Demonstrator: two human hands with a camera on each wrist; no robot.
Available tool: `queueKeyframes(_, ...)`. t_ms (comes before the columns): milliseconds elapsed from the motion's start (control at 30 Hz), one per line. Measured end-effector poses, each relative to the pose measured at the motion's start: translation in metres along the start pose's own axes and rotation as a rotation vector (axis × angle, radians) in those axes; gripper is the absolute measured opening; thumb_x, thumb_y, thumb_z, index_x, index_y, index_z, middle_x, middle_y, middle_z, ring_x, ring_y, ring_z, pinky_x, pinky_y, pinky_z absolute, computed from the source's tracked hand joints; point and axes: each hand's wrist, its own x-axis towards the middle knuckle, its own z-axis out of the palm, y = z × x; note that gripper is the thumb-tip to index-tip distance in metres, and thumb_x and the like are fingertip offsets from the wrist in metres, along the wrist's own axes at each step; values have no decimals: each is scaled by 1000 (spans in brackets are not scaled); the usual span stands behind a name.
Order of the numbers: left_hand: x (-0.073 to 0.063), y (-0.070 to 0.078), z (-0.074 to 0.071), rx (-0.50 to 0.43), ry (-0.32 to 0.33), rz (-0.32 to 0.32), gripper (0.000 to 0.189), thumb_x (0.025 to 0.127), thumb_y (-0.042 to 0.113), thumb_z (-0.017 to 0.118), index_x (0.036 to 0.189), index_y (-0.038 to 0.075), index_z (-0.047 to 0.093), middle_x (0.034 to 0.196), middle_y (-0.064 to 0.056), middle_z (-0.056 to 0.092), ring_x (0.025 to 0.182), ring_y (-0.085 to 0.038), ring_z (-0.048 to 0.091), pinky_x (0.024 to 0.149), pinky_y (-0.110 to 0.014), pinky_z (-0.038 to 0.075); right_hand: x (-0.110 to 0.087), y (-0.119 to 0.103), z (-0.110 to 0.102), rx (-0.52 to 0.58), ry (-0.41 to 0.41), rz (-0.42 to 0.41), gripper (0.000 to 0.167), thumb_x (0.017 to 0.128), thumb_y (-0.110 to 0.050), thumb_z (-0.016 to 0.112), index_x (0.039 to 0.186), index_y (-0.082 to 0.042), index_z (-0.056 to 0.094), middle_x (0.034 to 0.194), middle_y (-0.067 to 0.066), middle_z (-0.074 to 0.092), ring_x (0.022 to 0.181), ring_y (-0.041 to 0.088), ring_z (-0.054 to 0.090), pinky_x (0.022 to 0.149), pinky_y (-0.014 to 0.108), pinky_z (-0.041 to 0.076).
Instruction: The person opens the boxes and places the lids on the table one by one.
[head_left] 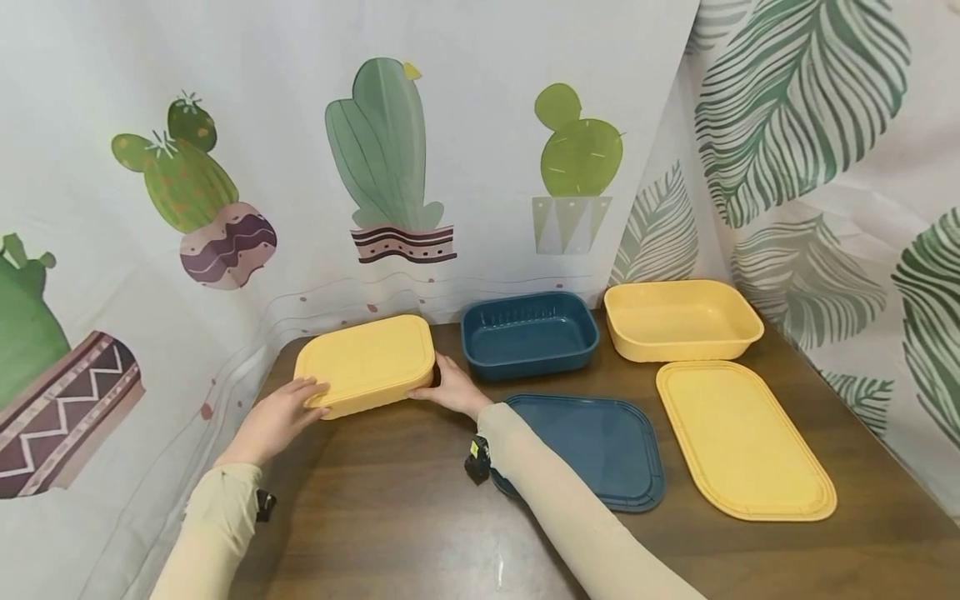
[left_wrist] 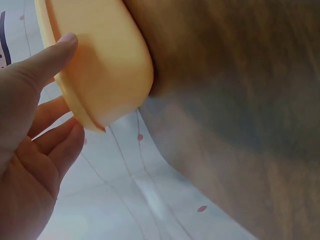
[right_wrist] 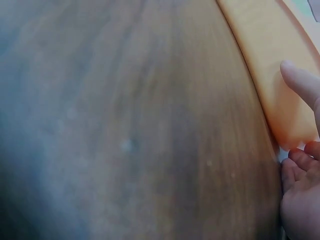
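Observation:
A yellow lidded food container (head_left: 365, 360) sits at the table's back left, its lid on top. My left hand (head_left: 279, 417) grips its left end. In the left wrist view, the thumb (left_wrist: 62, 50) lies against the container's front wall and the other fingers are round the end by the lid's rim. At the right end, my right hand (head_left: 453, 388) holds the container, with the thumb on the front wall; in the right wrist view its fingers (right_wrist: 300, 162) curl at the end corner. Part of the right hand is cut off in that view.
An uncovered dark blue container (head_left: 528, 367) and an uncovered yellow container (head_left: 684, 348) stand along the back. In front lie a dark blue lid (head_left: 600, 450), partly under my right forearm, and a yellow lid (head_left: 750, 446). Printed curtains (head_left: 495, 150) hang behind the brown table (head_left: 390, 517).

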Motion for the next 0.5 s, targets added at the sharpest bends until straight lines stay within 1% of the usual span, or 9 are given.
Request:
queueKeyframes(233, 6, 0, -9, 8, -21, 41, 42, 87, 17, 80, 125, 1, 69, 128, -25, 64, 121, -49, 57, 98, -61, 45, 0, -1, -2, 1, -4, 2, 100, 87, -41, 79, 162, -11, 19, 161, 13, 31, 147, 28, 31, 117, 47, 29)
queueKeyframes(500, 5, -2, -16, -17, -53, 37, 39, 90, 18, 76, 126, 4, 70, 130, -23, 64, 123, -46, 57, 100, -60, 44, 0, 1, -1, 5, -14, -2, 100, 88, -42, 78, 162, -11, 18, 162, 13, 29, 148, 27, 30, 117, 47, 29)
